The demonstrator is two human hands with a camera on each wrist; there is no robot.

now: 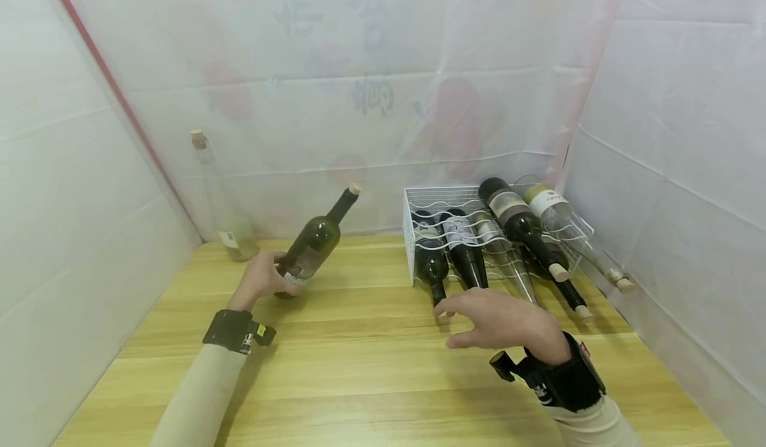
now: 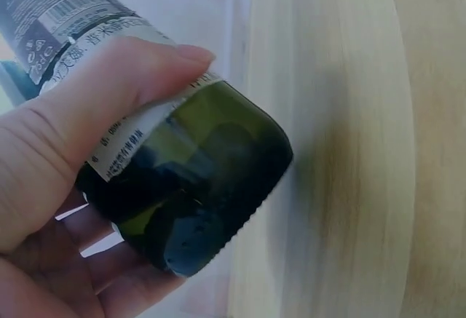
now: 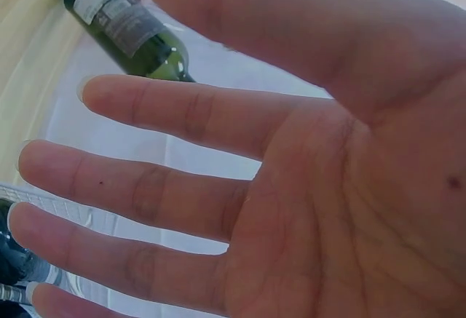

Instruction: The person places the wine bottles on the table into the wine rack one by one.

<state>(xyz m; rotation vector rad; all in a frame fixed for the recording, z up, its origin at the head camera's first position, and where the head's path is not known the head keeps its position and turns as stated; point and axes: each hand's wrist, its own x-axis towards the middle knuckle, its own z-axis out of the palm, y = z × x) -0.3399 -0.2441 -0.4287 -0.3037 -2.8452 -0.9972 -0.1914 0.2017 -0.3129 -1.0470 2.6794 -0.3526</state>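
Note:
My left hand [image 1: 264,278] grips a dark green wine bottle [image 1: 311,244] near its base, and the corked neck tilts up to the right. In the left wrist view the thumb lies across the printed label and the fingers [image 2: 109,267] wrap beneath the glass. My right hand [image 1: 499,320] holds nothing. Its fingers are spread nearly straight in the right wrist view, palm toward the camera. In the head view it overlaps the neck of a dark bottle [image 1: 431,264] lying at the left of a white wire rack [image 1: 409,234].
Several corked bottles lie in the rack, necks toward me; a dark bottle [image 1: 520,224] and a clear bottle [image 1: 568,224] rest on top at its right. A clear corked bottle [image 1: 230,234] stands at the back left of the wooden table [image 1: 359,367]. White sheeting [image 1: 335,128] hangs behind.

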